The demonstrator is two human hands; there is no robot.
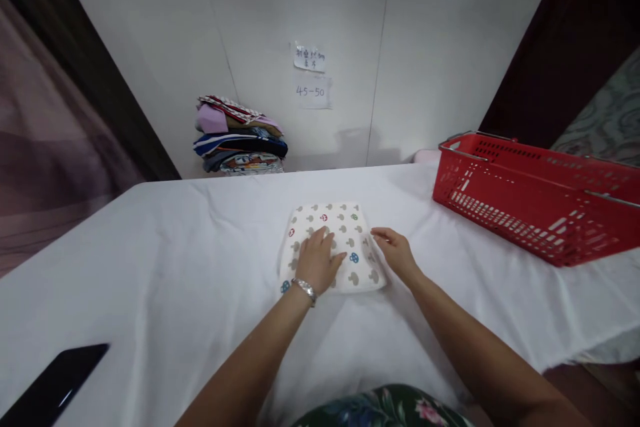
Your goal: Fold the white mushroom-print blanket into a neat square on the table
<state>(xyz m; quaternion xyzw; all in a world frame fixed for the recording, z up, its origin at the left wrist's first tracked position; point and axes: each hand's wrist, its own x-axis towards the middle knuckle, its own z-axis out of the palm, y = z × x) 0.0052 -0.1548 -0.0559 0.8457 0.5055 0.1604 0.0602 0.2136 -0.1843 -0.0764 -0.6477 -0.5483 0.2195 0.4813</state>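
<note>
A folded white cloth (pixel 345 230) printed with grey, red, green and blue mushrooms lies flat on the white-covered table in front of me. My left hand (pixel 317 259), with a metal bracelet at the wrist, rests palm down on the cloth's left half, fingers spread. Close by the cloth's right edge is my right hand (pixel 395 253), fingers bent and pointing left. Its thumb is largely hidden, and I cannot make out whether the fingertips touch the cloth.
A red plastic basket (pixel 525 197) with metal handles stands at the right. Folded clothes (pixel 240 137) form a stack at the back left, by the wall. A black phone-like slab (pixel 55 383) lies front left. Paper notes (pixel 314 91) hang on the wall.
</note>
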